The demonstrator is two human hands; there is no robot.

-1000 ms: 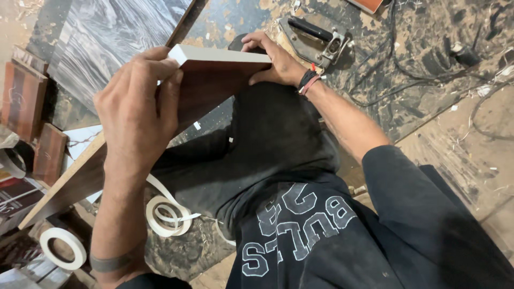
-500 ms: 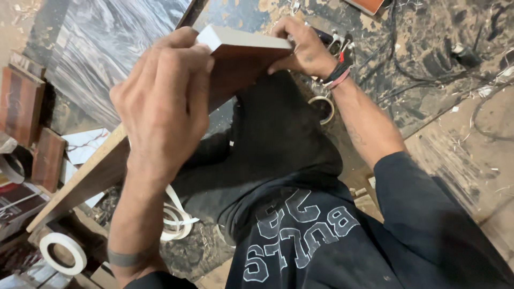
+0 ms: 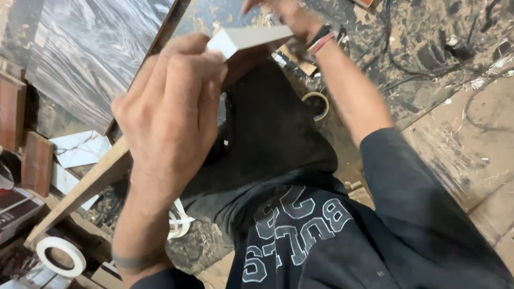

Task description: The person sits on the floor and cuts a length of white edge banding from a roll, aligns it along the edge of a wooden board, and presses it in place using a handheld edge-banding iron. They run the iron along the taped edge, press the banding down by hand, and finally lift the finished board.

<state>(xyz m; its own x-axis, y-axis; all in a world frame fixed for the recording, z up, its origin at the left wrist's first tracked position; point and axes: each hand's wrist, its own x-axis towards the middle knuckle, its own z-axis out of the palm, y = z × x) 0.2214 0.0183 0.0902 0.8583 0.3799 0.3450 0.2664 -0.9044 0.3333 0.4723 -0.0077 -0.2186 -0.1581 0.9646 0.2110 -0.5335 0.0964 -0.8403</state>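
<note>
Workshop floor, dusty, strewn with cables and scraps. Near: white tape roll (image 3: 60, 256) lying flat; left hand (image 3: 168, 109) clamped over the near end of a long brown laminated wood board (image 3: 96, 179) with pale edge. Far: right hand (image 3: 286, 16) pinching the board's raised far end. Edge work unfinished, as judged.

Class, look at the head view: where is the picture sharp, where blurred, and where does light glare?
Head view: left hand looms large and slightly soft; right hand is cut off at the top edge; the board has a bright pale edge; the floor is evenly lit, without harsh glare.
</note>
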